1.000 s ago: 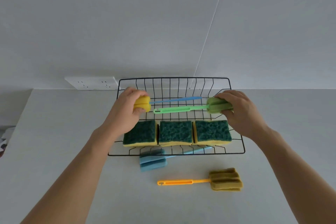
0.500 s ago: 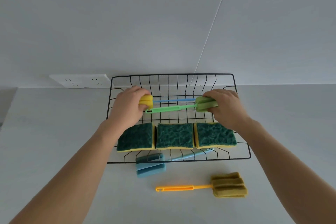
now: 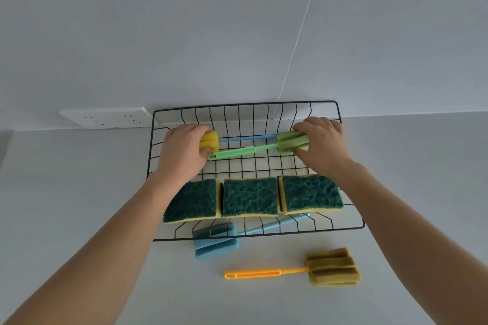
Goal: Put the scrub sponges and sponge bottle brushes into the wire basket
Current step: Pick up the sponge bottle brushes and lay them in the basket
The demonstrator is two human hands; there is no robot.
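A black wire basket (image 3: 351, 225) sits on the grey counter. Three green-topped yellow scrub sponges (image 3: 249, 200) lie in a row along its near side. At the basket's far side my left hand (image 3: 182, 152) grips the yellow sponge head (image 3: 209, 141) of a brush with a blue handle (image 3: 248, 138). My right hand (image 3: 323, 144) grips the green sponge head (image 3: 290, 142) of a brush whose green handle (image 3: 237, 152) points left. A blue sponge brush (image 3: 215, 247) lies just outside the near rim. An orange-handled brush (image 3: 331, 266) lies on the counter nearer me.
A white power strip (image 3: 108, 117) lies against the wall left of the basket. A thin white cable (image 3: 298, 37) runs up the wall behind the basket. The grey counter (image 3: 66, 206) extends left and right of the basket.
Both hands have carried their brushes farther back over the basket, toward its far side. The green handle now slants down to the left. The camera has shifted closer over the basket.
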